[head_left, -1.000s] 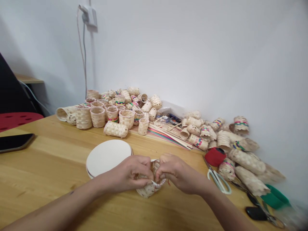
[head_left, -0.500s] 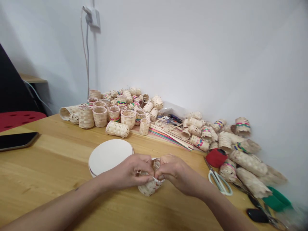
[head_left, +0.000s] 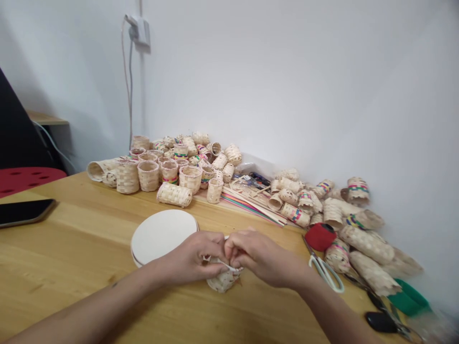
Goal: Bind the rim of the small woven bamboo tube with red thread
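A small woven bamboo basket (head_left: 221, 281) is held low over the table in front of me, its pale rim toward my fingers. My left hand (head_left: 205, 255) is closed on the left side of that rim, thumb outside. My right hand (head_left: 251, 253) pinches at the rim's right side, close against the left fingertips. A white strip runs along the rim between the hands; what the right fingertips grip is too small to make out. The hands cover most of the basket's mouth. Just left of it lies a stack of round white discs (head_left: 163, 236).
Finished-looking woven baskets (head_left: 148, 174) crowd the back left. Flat coloured strips (head_left: 251, 205) lie mid-table, with more woven tubes (head_left: 333, 212) to the right. Scissors (head_left: 327, 273), a red spool (head_left: 320, 236) and a green ring-shaped item (head_left: 409, 297) sit at right. A phone (head_left: 25, 212) lies far left.
My right hand has shifted slightly left and rolled over the rim, covering more of the basket's mouth. The left hand keeps its hold on the basket. The view has moved a little.
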Motion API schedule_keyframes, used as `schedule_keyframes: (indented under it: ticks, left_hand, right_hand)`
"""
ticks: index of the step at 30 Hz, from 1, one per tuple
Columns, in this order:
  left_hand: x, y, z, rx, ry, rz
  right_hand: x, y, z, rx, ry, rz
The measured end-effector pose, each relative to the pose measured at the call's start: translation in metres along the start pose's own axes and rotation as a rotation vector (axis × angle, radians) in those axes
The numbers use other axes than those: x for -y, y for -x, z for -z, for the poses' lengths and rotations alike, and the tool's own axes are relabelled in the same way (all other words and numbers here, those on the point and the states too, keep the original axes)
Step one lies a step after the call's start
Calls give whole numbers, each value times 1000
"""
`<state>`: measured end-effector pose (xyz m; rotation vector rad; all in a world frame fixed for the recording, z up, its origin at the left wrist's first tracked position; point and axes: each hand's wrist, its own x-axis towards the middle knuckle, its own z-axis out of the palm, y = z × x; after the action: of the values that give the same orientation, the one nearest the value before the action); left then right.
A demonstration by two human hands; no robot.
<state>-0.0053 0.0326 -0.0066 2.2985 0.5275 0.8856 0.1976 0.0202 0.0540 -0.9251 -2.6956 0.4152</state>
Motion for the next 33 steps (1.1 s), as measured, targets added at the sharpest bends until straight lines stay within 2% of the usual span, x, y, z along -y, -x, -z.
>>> schedule_keyframes:
  ticks: [5,9,14,18,19,21,24,26,27,29,31,33]
  left_hand:
    - [5,-2,0,-165,65,137]
    - [10,-3,-2,-230,121,173]
    - [13,-2,-6,-260,84,155]
    - [15,0,-4,-392,-119,107]
    - [16,0,-3,-431,-193,86]
    - [17,1,-1,-487,-328,26]
    - [18,3,1,-525,-460,-56]
    - [17,3,0,-543,-525,-109]
    - [16,4,-1,-549,-558,-138]
    - [13,4,-3,-547,-624,-217]
    - [10,4,-4,-522,-672,-295]
    - [7,4,-4,-497,-691,-358]
  right_hand:
    - [1,6,-6,-327,179,103]
    - [-2,8,-21,-378,334,235]
    - [-1,2,-42,-538,424,244]
    - [22,-8,-70,-715,226,328]
    - [29,-10,-78,-762,111,368]
    - [39,-12,-90,-775,-180,363]
    - [40,-8,-88,-813,-477,260]
    - [32,-6,-75,-911,-645,98]
    - [26,-5,-68,-993,-824,-42]
    - [14,-6,-57,-1048,-1135,-238]
    - [2,-9,-53,-1023,-1274,-369]
    - [-9,-12,-57,-975,-1273,-457]
